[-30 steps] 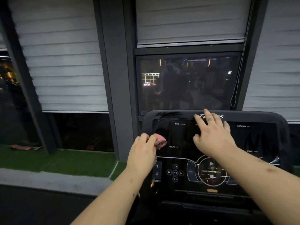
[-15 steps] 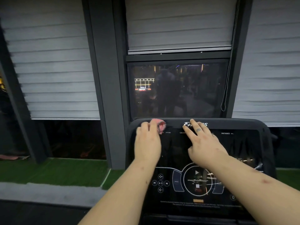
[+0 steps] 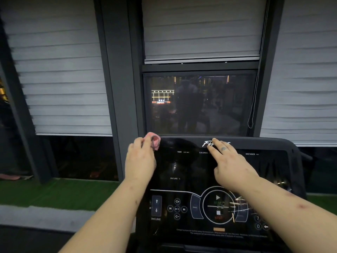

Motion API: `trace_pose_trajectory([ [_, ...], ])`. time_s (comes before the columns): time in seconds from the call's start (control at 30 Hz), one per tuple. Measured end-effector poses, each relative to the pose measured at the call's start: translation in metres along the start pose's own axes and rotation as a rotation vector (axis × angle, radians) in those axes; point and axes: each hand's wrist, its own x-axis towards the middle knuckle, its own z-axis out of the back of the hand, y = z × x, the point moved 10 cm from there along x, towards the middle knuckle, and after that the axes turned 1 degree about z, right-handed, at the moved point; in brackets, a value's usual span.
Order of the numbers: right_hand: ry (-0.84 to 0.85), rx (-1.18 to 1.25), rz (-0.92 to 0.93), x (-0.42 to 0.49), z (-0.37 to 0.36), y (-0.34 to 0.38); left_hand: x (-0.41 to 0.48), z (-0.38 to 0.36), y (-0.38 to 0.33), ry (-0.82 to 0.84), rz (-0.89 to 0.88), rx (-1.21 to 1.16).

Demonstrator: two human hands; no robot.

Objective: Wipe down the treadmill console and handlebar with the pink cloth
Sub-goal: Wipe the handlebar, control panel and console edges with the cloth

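At top-left corner of console [image 3: 182,170], my L hand [image 3: 141,158] grips 1 pink cloth [image 3: 154,141], bunched up, fingers curled round it; cloth pokes out past my fingertips and sits on the console's upper edge. R hand [image 3: 230,164] lies flat on the screen near top centre, fingers [image 3: 217,144] straight and slightly spread, tips over the white logo, holding nothing. 2 hands, 1 cloth, well apart from each other. Lower screen shows 2 incline arrows [image 3: 156,205], 5 media btns [image 3: 177,209] in a cross, and 1 round start/stop dial [image 3: 218,205]. Behind: 3 grey blinds [image 3: 60,70], 1 dark window pane [image 3: 198,105], 1 cord [image 3: 252,110] at its R side. Green turf [image 3: 54,193] below L.
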Motion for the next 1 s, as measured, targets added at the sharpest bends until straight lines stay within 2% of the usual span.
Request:
trace_pose_trajectory([
  [0.1,-0.005,0.078,-0.039,-0.001,0.002,-0.01,0.002,0.001,0.002,-0.027,0.132,-0.063],
  [0.17,-0.033,0.106,-0.095,-0.002,0.006,-0.026,-0.002,-0.004,-0.018,-0.026,0.127,-0.086],
  [0.3,-0.039,0.114,-0.178,-0.009,0.007,-0.053,-0.02,-0.023,-0.078,-0.013,-0.043,-0.098],
  [0.5,-0.073,0.085,-0.148,-0.017,-0.004,-0.057,-0.09,-0.054,-0.123,0.11,-0.277,-0.091],
  [0.83,-0.086,0.093,-0.161,-0.018,-0.013,-0.053,-0.217,-0.077,-0.083,0.381,-0.822,0.113],
  [0.9,-0.08,0.092,-0.158,-0.018,-0.012,-0.052,-0.207,-0.073,-0.071,0.386,-0.859,0.154],
  [1.0,-0.058,0.081,-0.146,-0.018,-0.011,-0.051,-0.147,-0.054,-0.056,0.272,-0.703,0.13],
])
